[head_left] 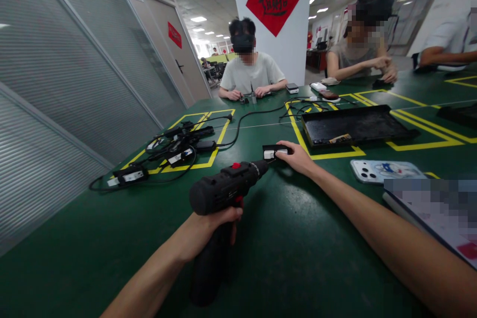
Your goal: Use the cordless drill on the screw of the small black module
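My left hand (218,223) is wrapped round the grip of a black cordless screwdriver (227,190) with red switches, its tip pointing away at a small black box with a white label (272,151). My right hand (296,156) reaches across the green table (112,238) and pinches that box, holding it against the tabletop in front of the tool's bit.
A heap of black adapters and cables (175,151) lies at the left inside yellow tape lines. A black tray (356,126) sits beyond my right hand, a phone (383,170) to its near side. Three other people sit across the table, working.
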Demonstrator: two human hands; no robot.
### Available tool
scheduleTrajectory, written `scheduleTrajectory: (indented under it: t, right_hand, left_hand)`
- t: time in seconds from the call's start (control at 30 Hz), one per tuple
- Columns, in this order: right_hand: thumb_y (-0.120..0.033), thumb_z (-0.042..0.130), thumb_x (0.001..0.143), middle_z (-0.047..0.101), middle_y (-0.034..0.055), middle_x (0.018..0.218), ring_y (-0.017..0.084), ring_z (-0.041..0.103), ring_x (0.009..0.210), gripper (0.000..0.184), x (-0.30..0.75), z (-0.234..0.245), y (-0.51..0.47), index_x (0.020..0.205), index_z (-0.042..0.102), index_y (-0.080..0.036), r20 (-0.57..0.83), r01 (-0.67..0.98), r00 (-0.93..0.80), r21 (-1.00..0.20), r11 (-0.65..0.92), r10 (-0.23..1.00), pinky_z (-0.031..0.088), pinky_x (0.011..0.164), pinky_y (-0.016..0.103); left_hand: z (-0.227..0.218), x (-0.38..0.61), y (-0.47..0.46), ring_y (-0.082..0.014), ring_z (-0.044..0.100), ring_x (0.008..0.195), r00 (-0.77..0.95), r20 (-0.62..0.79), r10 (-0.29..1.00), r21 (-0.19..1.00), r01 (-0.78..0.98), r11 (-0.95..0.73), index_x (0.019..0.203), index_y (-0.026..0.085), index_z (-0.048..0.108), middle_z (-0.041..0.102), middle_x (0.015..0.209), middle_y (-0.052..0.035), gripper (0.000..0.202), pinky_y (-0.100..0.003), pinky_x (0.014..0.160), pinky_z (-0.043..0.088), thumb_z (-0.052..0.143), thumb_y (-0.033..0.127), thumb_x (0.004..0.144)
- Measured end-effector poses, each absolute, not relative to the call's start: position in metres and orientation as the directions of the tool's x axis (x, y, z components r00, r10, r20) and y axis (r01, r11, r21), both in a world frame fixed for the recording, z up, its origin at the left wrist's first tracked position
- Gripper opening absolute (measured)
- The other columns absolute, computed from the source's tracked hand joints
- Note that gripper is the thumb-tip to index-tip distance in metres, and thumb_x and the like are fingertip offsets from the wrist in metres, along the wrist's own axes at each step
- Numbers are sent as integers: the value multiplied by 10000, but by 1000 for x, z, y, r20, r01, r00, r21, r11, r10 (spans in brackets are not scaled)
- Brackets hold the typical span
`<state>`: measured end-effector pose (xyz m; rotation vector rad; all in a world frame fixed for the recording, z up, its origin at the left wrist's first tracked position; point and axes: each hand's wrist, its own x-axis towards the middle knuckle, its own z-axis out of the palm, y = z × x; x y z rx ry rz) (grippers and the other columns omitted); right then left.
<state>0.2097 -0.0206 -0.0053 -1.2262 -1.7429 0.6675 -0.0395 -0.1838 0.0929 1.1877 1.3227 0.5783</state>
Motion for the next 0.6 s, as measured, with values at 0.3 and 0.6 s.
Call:
scheduleTrajectory:
  t: [0.3, 0.6]
  right_hand:
    - [-361, 605, 744, 671, 28, 978, 185, 611, 860, 394, 210, -6, -20, 1108, 637, -213, 355, 425, -139, -822, 380, 924, 461, 834, 324]
    - [-349, 601, 752, 668, 31, 1017, 201, 613, 897, 388, 211, -5, -21, 1117, 635, -222, 370, 443, -154, -803, 399, 916, 467, 829, 331]
  left_hand:
    - [88, -40, -184, -128, 542, 472, 277, -391, 878, 912, 242, 330, 1125, 169, 518, 625, 866, -38, 458, -277, 480, 397, 605, 365, 721]
    - [88, -41, -184, -148, 562, 501, 265, -389, 882, 906, 284, 314, 929, 156, 567, 607, 766, -28, 311, -287, 496, 422, 595, 384, 719]
